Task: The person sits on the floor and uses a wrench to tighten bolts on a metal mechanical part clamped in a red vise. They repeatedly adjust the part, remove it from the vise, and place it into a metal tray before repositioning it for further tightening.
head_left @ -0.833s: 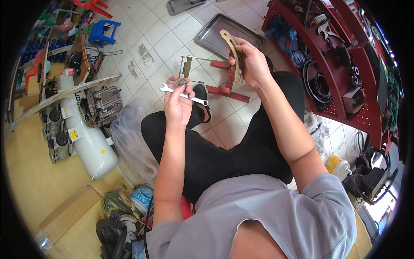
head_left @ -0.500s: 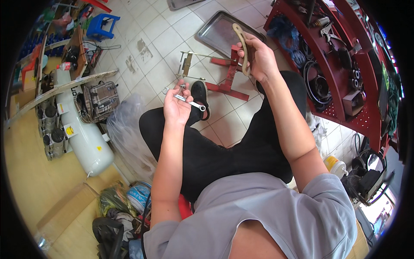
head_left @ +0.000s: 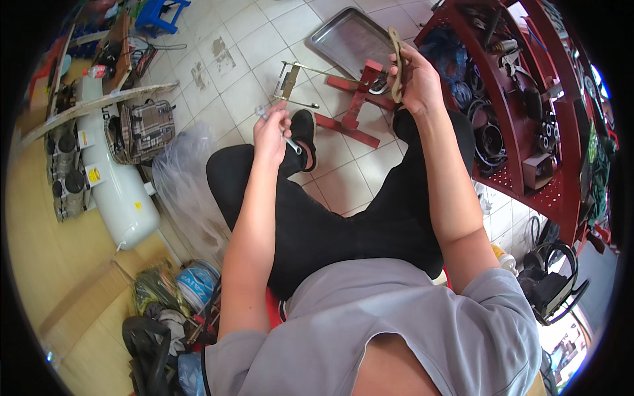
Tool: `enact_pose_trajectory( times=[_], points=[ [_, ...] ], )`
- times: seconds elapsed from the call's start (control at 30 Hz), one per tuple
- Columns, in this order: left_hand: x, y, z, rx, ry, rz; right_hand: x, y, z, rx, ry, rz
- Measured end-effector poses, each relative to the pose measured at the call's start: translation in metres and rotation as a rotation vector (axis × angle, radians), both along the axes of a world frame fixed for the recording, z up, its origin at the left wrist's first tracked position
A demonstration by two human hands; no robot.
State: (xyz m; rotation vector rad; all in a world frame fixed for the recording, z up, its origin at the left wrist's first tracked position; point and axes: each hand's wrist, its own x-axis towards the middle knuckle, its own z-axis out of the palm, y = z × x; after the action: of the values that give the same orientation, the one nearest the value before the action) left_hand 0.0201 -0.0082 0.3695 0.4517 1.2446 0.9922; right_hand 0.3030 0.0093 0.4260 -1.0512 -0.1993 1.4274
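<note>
My left hand is closed around a combination wrench; the shiny ends stick out on both sides of the fist. Anything else inside those fingers is hidden. Raised at the right, my right hand grips a long, slightly curved tan metal bar, seen nearly edge-on. Between and beyond the hands, a red metal stand lies on the tiled floor. Just past my left fingers is a small metal bracket frame with thin rods.
A shallow metal tray lies behind the red stand. Red shelving with hoses and parts rises at the right. On the left are a clear plastic bag, a plaid backpack, a white tank and a blue stool.
My left hand has turned over and closed more tightly, tilting the wrench. My right hand has shifted slightly right and down, turning the bar more edge-on. The whole view has moved a little.
</note>
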Motion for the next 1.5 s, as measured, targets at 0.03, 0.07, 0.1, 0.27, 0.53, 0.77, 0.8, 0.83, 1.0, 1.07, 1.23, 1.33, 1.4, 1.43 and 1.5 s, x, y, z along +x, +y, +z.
enact_pose_trajectory(
  times=[0.03, 0.07, 0.1, 0.27, 0.53, 0.77, 0.8, 0.83, 1.0, 1.07, 1.23, 1.33, 1.4, 1.43, 1.5],
  points=[
    [-0.002, 0.004, -0.016, -0.033, 0.012, -0.003, -0.002, 0.001, -0.001, -0.005, -0.005, 0.014],
    [-0.005, 0.008, -0.033, -0.069, 0.022, -0.001, -0.004, 0.001, -0.003, 0.002, -0.006, 0.036],
    [-0.001, 0.011, -0.051, -0.130, 0.102, -0.022, -0.003, 0.002, -0.006, 0.011, 0.039, 0.082],
    [0.020, 0.019, -0.116, -0.355, 0.205, -0.078, 0.004, 0.003, -0.018, 0.048, 0.072, 0.155],
    [0.093, 0.001, -0.180, -0.479, -0.057, 0.278, -0.021, -0.004, -0.017, -0.038, 0.007, 0.227],
    [0.098, -0.008, -0.203, -0.501, 0.077, 0.239, -0.053, -0.018, -0.058, -0.034, -0.632, 0.511],
    [0.093, -0.008, -0.200, -0.507, 0.032, 0.246, -0.059, -0.018, -0.061, -0.062, -0.702, 0.552],
    [0.092, -0.006, -0.203, -0.494, 0.036, 0.248, -0.064, -0.018, -0.061, -0.071, -0.889, 0.609],
    [0.087, -0.004, -0.187, -0.438, 0.005, 0.213, -0.042, -0.009, -0.094, -0.097, -0.971, 0.589],
    [0.085, 0.000, -0.169, -0.456, -0.046, 0.220, -0.032, -0.009, -0.088, -0.251, -0.847, 0.548],
    [0.086, 0.004, -0.161, -0.510, -0.114, 0.347, -0.021, -0.017, -0.087, -0.302, -0.786, 0.575],
    [0.091, 0.005, -0.176, -0.503, -0.120, 0.386, -0.022, -0.024, -0.087, -0.299, -0.746, 0.602],
    [0.092, 0.008, -0.182, -0.479, -0.115, 0.408, -0.031, -0.019, -0.087, -0.253, -0.944, 0.704],
    [0.091, 0.010, -0.185, -0.497, -0.131, 0.434, -0.037, -0.016, -0.086, -0.227, -1.043, 0.753],
    [0.088, 0.017, -0.191, -0.530, -0.161, 0.490, -0.045, -0.011, -0.083, -0.205, -1.145, 0.774]
  ],
)
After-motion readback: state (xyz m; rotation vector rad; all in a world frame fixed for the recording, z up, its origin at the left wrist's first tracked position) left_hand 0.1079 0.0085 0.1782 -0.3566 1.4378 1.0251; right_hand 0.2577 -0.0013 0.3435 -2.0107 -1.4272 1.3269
